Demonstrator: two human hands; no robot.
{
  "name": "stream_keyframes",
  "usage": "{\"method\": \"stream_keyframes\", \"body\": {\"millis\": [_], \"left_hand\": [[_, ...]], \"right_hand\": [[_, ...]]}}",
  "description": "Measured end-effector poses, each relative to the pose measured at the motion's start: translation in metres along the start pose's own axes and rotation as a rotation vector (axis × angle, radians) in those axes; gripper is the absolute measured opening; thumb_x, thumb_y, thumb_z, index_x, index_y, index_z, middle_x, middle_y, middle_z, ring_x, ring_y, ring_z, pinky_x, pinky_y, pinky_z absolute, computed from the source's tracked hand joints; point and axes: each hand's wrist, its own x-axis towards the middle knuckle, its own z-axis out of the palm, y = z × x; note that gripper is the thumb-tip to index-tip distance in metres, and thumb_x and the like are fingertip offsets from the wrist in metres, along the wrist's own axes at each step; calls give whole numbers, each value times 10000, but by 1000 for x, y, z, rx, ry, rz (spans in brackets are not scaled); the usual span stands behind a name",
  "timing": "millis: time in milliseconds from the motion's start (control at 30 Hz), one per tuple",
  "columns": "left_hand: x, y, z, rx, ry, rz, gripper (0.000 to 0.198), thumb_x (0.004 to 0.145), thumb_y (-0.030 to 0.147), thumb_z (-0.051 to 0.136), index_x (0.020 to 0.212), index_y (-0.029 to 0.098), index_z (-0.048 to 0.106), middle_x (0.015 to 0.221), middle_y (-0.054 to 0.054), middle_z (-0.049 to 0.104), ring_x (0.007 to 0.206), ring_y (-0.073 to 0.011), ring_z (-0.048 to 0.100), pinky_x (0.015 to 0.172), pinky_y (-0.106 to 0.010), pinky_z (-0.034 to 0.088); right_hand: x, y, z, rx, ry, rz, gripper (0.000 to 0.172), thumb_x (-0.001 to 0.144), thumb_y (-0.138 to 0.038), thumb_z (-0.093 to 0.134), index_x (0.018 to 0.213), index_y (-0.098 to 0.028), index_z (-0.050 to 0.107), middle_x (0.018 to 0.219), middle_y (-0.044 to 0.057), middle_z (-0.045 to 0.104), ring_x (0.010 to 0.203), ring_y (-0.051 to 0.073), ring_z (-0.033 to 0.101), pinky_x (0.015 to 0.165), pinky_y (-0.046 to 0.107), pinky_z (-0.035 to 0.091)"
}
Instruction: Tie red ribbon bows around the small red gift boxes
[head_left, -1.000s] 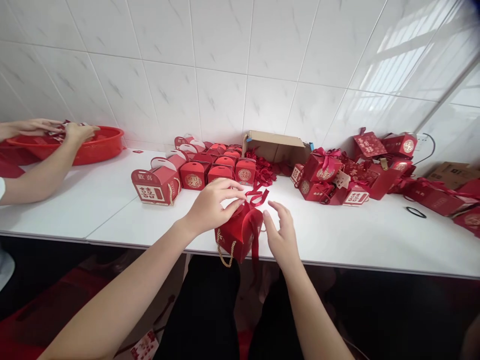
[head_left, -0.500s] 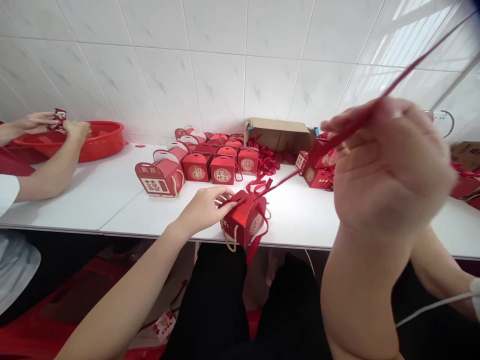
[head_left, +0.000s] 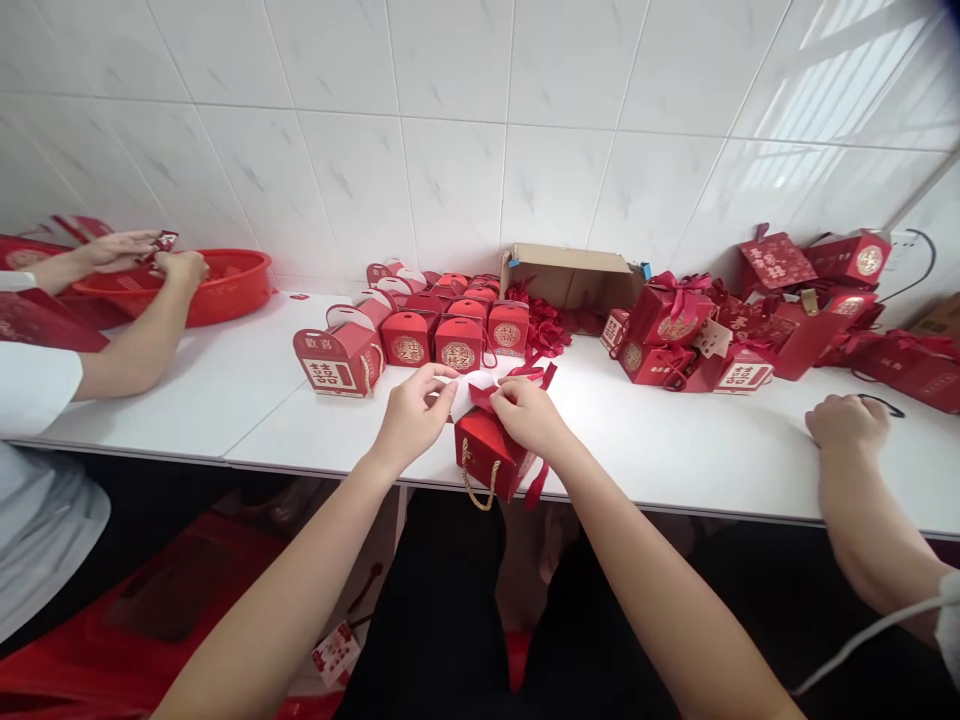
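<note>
A red gift box (head_left: 484,450) with a gold rope handle (head_left: 480,490) stands at the table's front edge, before me. My left hand (head_left: 416,412) pinches its lifted top flap (head_left: 466,392), whose pale inner side shows. On the other side of the box top, my right hand (head_left: 531,412) has thumb and fingertips pressed together on a red ribbon (head_left: 550,376). One ribbon end rises behind the right hand, and another hangs at the box's right side. Exactly how the ribbon runs through the flaps is hidden by my fingers.
Several red gift boxes (head_left: 409,338) stand in rows behind. A cardboard carton (head_left: 566,262) lies by a heap of ribbons (head_left: 547,330). More boxes (head_left: 671,320) are piled right. A co-worker's hands hold a small packet over a red basin (head_left: 232,290); another person's fist (head_left: 847,422) rests at right.
My right hand has come down from high on the right, where it pulled the ribbon taut, to the box top. My left hand now holds the flap raised.
</note>
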Motion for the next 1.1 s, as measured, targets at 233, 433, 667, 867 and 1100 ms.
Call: {"method": "stream_keyframes", "body": {"millis": [233, 433, 667, 867, 1100], "left_hand": [[-3, 9, 1, -84, -7, -94, 335, 787, 472, 572, 959, 185, 582, 724, -5, 603, 649, -149, 598, 567, -259, 531], [13, 13, 5, -230, -157, -195, 330, 703, 477, 661, 769, 156, 621, 676, 4, 522, 634, -121, 514, 447, -173, 419], [20, 11, -1, -496, -255, -399, 267, 654, 371, 731, 699, 161, 572, 700, 24, 477, 631, -88, 480, 473, -158, 391], [23, 12, -3, -559, -282, -482, 290, 619, 353, 758, 706, 166, 554, 694, 27, 498, 594, -86, 500, 450, -164, 358], [24, -8, -4, -93, -208, -290, 250, 706, 450, 604, 725, 201, 584, 706, -8, 580, 620, -151, 559, 513, -241, 412]], "right_hand": [[3, -2, -1, -21, -20, -32, 240, 837, -259, 428, 619, -181, 492, 813, 35, 596, 773, 170, 524, 685, 278, 366], [2, 0, 0, -49, -33, -94, 240, 859, -250, 429, 634, -186, 483, 841, 29, 596, 804, 170, 524, 729, 294, 367], [2, 1, 0, -35, 2, -111, 243, 861, -263, 436, 632, -189, 470, 834, 19, 595, 793, 167, 520, 719, 290, 367], [2, -1, 1, -47, -1, -113, 229, 860, -255, 434, 652, -189, 503, 855, 27, 601, 802, 171, 522, 726, 294, 372], [5, 7, -6, 147, 67, -94, 186, 850, -327, 471, 786, -193, 584, 935, 41, 632, 897, 187, 557, 810, 319, 398]]}}
